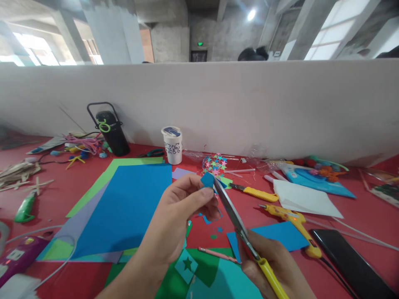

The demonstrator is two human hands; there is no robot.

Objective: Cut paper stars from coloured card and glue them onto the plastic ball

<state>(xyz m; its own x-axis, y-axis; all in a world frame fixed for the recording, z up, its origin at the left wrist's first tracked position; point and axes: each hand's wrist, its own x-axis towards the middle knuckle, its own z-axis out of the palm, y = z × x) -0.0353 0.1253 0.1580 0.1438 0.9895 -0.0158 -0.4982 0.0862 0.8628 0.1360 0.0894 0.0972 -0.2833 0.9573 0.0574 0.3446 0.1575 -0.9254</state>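
Note:
Between the thumb and fingers of my left hand (pixel 187 203) is a small piece of blue paper (pixel 207 180). My right hand (pixel 271 261) grips a pair of scissors (pixel 233 214) with yellow handles, its blades pointing up and left. The blade tips meet the right edge of the blue paper. Below my hands lie small blue scraps, a blue paper star (pixel 220 229), a pink pencil (pixel 217 254) and a light teal paper square (pixel 186 265) with a star-shaped hole. A pile of colourful paper stars (pixel 215 165) sits just beyond my left hand.
Large blue sheets (pixel 124 203) lie at left. A white lidded cup (pixel 173 145) and black bottle (pixel 112 133) stand near the white partition (pixel 199 104). To the right are a yellow utility knife (pixel 260 194), yellow glue gun (pixel 291 220) and black phone (pixel 349 261). A purple glue gun (pixel 23 255) lies left.

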